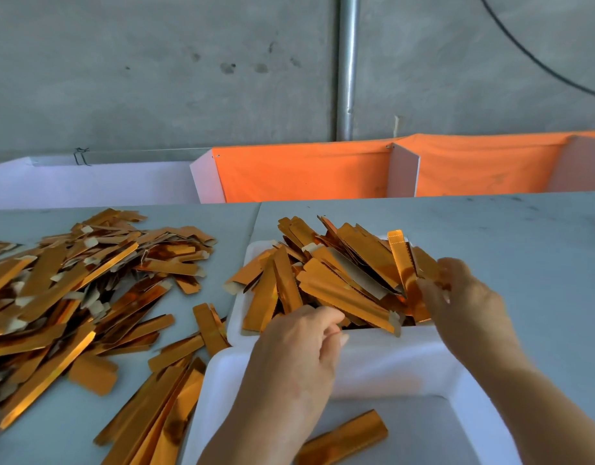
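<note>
Heap of gold foil strips [326,280] in the far white tray [237,317] on the worktop [490,229]. Right hand [457,293] pinches strips at the heap's right edge; left hand [299,340], fingers curled, at its near edge, grip indiscernible.

Soft daylight, foil glare, blurred edges.

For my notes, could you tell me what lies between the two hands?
In the head view, heaped gold strips and the white tray rim lie between left hand and right hand.
</note>
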Tool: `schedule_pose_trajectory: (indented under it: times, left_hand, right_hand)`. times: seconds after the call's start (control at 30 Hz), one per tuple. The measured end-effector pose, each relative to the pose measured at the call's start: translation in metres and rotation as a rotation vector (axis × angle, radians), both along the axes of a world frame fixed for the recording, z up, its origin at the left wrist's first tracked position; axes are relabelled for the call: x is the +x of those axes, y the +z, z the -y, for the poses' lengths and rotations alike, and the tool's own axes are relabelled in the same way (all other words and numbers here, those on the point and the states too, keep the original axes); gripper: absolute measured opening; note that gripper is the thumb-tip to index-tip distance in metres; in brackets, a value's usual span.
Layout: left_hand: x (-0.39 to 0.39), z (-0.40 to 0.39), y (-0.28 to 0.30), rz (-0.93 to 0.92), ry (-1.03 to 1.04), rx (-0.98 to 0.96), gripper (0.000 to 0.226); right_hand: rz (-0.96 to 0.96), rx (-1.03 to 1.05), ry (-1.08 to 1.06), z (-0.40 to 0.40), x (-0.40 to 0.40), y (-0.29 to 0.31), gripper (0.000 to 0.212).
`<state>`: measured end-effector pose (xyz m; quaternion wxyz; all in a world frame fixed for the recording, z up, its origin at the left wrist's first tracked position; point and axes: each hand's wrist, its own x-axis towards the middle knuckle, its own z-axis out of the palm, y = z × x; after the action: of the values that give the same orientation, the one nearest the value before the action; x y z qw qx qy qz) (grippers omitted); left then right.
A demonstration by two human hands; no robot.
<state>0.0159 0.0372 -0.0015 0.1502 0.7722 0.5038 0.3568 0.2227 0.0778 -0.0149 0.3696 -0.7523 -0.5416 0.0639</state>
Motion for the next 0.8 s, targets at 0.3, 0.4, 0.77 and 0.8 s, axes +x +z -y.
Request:
schedule_pose_trajectory:
  times: [0.3,0.4,0.77,0.8]
  left_hand:
    - [0.002,0.002,-0.002,0.013,-0.003,-0.007,0.029]
    - [0.003,0.003,-0.002,0.019,-0.002,-0.028,0.031]
    - [0.002,-0.002,-0.008,0.06,0.053,-0.048,0.033]
    - [0.002,-0.001,-0.008,0.08,0.065,-0.053,0.034]
  right_hand:
    - [0.229,0.001,-0.037,-0.007,-0.007,-0.026,0.031]
    - [0.203,0.028,0.007,-0.006,-0.01,-0.023,0.035]
    - [0.158,0.176,0.055,0.0,-0.009,-0.009,0.033]
    - [0.11,0.197,0.057,0.002,-0.009,-0.006,0.036]
